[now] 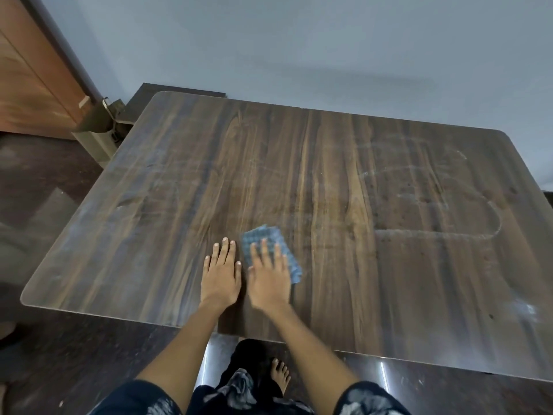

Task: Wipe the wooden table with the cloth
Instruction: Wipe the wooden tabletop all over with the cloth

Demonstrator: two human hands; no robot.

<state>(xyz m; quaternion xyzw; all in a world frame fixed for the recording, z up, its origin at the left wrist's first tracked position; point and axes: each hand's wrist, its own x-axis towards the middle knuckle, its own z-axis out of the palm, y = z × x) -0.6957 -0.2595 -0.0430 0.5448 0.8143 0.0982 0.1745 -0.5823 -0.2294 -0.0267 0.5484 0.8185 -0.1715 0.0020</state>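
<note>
While both bare forearms reach forward from dark patterned short sleeves, the person's right hand [269, 271] lies flat, palm down, on the blue checked cloth [270, 235], fingers straight and slightly spread, pressing it onto the wooden table [389, 280]; hand slightly blurred. Cloth sits near the table's near edge, a bit left of centre, its far end and right edge showing past the fingers. Left hand [221, 269] is just beside it, also palm down on the bare wood, fingers straight and close together, thumb out toward the right hand; not touching the cloth. Both wrists are roughly straight, elbows low over the near edge. Dusty curved streaks [466, 232] mark the tabletop's right half. One bare foot [279, 375] shows on the dark floor below the table edge.
</note>
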